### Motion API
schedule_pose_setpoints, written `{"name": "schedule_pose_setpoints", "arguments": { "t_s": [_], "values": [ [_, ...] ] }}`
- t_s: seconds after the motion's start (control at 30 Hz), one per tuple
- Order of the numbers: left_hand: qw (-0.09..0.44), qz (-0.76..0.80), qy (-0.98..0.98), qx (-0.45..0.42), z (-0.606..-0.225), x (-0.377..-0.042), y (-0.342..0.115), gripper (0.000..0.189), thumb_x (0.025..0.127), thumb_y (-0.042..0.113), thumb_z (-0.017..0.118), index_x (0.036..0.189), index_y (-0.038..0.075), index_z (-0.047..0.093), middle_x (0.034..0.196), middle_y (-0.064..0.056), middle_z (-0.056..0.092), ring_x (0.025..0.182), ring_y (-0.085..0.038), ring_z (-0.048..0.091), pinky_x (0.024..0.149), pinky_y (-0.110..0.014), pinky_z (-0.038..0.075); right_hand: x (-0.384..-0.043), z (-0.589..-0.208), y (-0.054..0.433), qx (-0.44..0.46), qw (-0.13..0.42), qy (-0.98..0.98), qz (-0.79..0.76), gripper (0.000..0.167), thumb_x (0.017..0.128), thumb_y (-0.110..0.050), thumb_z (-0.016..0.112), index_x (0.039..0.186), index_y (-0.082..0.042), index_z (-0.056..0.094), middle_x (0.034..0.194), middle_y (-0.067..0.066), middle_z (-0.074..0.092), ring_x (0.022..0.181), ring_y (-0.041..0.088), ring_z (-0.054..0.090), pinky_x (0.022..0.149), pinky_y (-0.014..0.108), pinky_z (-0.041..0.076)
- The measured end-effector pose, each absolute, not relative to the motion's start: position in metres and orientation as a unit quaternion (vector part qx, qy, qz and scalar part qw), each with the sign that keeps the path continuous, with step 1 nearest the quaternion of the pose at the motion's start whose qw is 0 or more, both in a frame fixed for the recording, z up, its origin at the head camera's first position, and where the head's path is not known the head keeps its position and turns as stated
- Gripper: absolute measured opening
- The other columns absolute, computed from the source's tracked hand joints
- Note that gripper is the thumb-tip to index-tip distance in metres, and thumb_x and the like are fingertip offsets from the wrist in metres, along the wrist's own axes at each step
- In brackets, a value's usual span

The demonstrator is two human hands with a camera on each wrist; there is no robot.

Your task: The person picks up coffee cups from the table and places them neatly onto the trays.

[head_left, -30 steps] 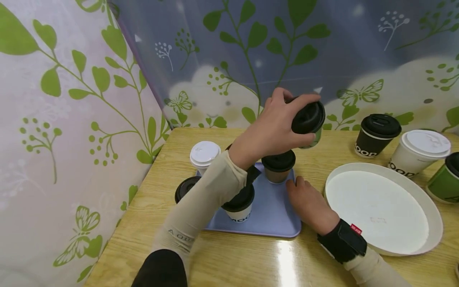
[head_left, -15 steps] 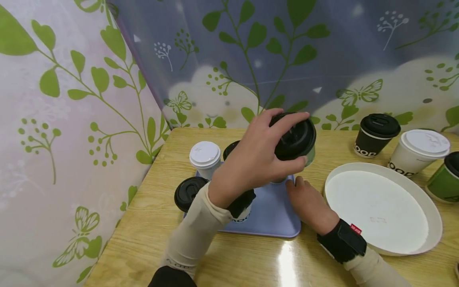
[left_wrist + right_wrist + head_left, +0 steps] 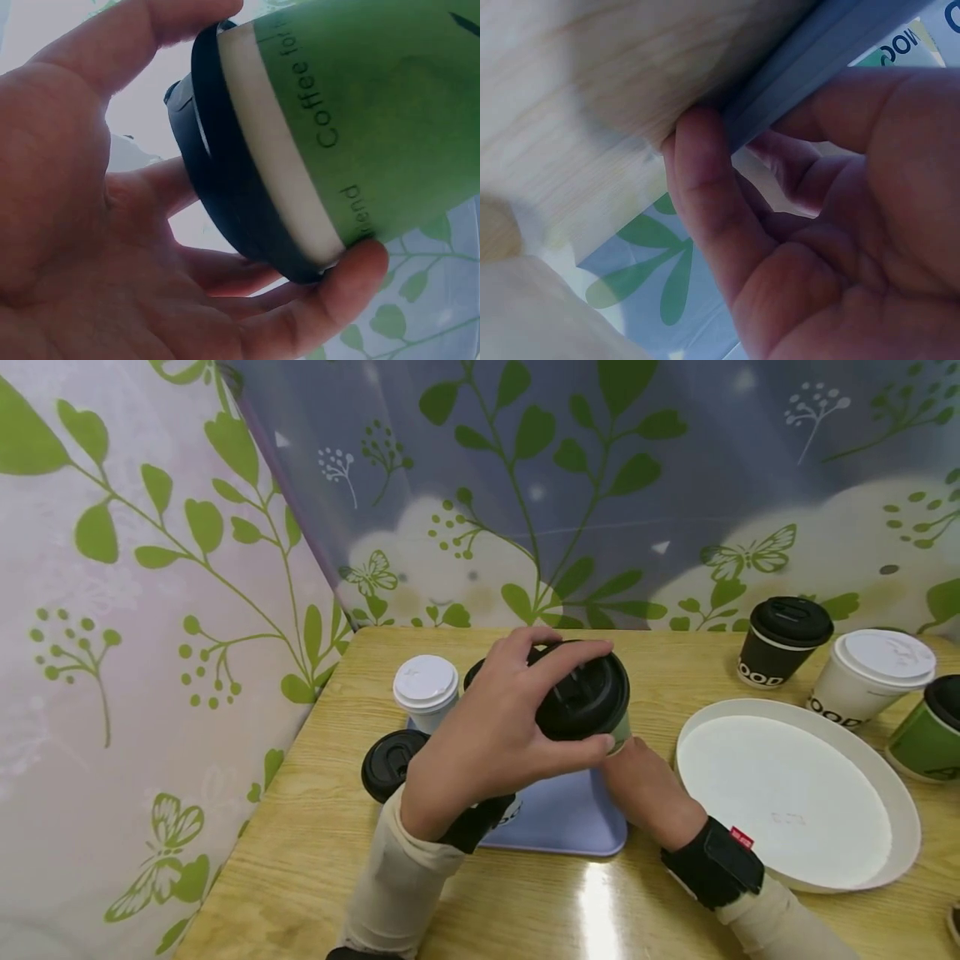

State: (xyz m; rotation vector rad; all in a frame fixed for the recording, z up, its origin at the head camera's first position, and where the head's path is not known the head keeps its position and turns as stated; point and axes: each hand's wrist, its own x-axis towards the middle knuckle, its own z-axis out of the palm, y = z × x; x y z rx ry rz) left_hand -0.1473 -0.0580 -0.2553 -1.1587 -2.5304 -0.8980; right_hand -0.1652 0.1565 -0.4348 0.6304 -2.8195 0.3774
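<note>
My left hand [image 3: 487,735] grips a green paper coffee cup [image 3: 360,120] around its black lid [image 3: 585,697], above the right back part of a lavender tray [image 3: 570,827]. In the left wrist view the thumb and fingers wrap the lid's rim. My right hand [image 3: 648,797] pinches the tray's right edge; the right wrist view shows its fingers against the tray rim [image 3: 810,71]. On the tray's left part stand a white-lidded cup [image 3: 425,685] and a black-lidded cup [image 3: 392,764]. Another black lid and a white cup are mostly hidden by my left hand and wrist.
A round white tray [image 3: 795,793] lies to the right of my right hand. Behind it and to its right stand a black cup [image 3: 783,643], a white cup [image 3: 870,677] and a green cup [image 3: 930,731]. A patterned cloth wall borders the wooden table [image 3: 315,860].
My left hand has brought the green cup down and toward me, leftward, over the tray. It now covers the brown cup seen earlier. My right hand has stayed at the tray edge.
</note>
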Motion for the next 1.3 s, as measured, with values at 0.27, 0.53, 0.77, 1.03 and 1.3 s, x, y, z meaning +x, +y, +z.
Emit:
{"name": "schedule_pose_setpoints", "arguments": {
  "t_s": [0.27, 0.53, 0.77, 1.03, 1.3],
  "values": [
    [0.099, -0.288, -0.863, -0.403, -0.257, -0.148, -0.061, 0.068, 0.086, 0.038, 0.083, 0.147, 0.023, 0.058, 0.134, -0.008, 0.051, 0.116, -0.021, 0.050, 0.092, -0.037, 0.048, -0.165, -0.436, 0.154, 0.204, 0.115, -0.963, 0.136, 0.038, 0.100, 0.007, 0.052, 0.137, 0.013, 0.049, 0.112, 0.031, 0.056, 0.092, 0.046, 0.062, 0.079, 0.058, 0.053],
    [0.064, -0.265, -0.877, -0.395, -0.260, -0.150, -0.060, 0.067, 0.085, 0.039, 0.083, 0.145, 0.026, 0.059, 0.133, -0.008, 0.052, 0.114, -0.019, 0.052, 0.086, -0.032, 0.051, -0.167, -0.432, 0.152, 0.138, 0.044, -0.972, 0.183, 0.024, 0.101, 0.003, 0.048, 0.119, 0.018, 0.049, 0.101, 0.026, 0.052, 0.087, 0.046, 0.060, 0.070, 0.057, 0.054],
    [0.007, -0.239, -0.892, -0.385, -0.264, -0.154, -0.058, 0.067, 0.084, 0.039, 0.083, 0.146, 0.027, 0.059, 0.133, -0.010, 0.053, 0.115, -0.023, 0.054, 0.087, -0.036, 0.050, -0.167, -0.435, 0.153, 0.187, 0.085, -0.975, 0.089, 0.013, 0.094, 0.010, 0.055, 0.102, 0.020, 0.059, 0.092, 0.024, 0.048, 0.074, 0.039, 0.058, 0.059, 0.048, 0.055],
    [-0.062, -0.215, -0.897, -0.382, -0.268, -0.159, -0.053, 0.067, 0.085, 0.037, 0.082, 0.146, 0.027, 0.057, 0.131, -0.009, 0.054, 0.108, -0.024, 0.053, 0.083, -0.034, 0.049, -0.166, -0.434, 0.153, 0.169, 0.068, -0.976, 0.117, 0.016, 0.096, 0.008, 0.053, 0.108, 0.018, 0.056, 0.096, 0.026, 0.050, 0.079, 0.041, 0.060, 0.063, 0.050, 0.056],
    [-0.100, -0.202, -0.897, -0.379, -0.271, -0.163, -0.049, 0.065, 0.086, 0.032, 0.083, 0.145, 0.025, 0.057, 0.131, -0.010, 0.054, 0.107, -0.023, 0.053, 0.083, -0.035, 0.049, -0.166, -0.435, 0.155, 0.185, 0.077, -0.972, 0.120, 0.020, 0.097, 0.008, 0.056, 0.116, 0.014, 0.052, 0.095, 0.026, 0.050, 0.079, 0.040, 0.059, 0.067, 0.051, 0.054]
  ]
}}
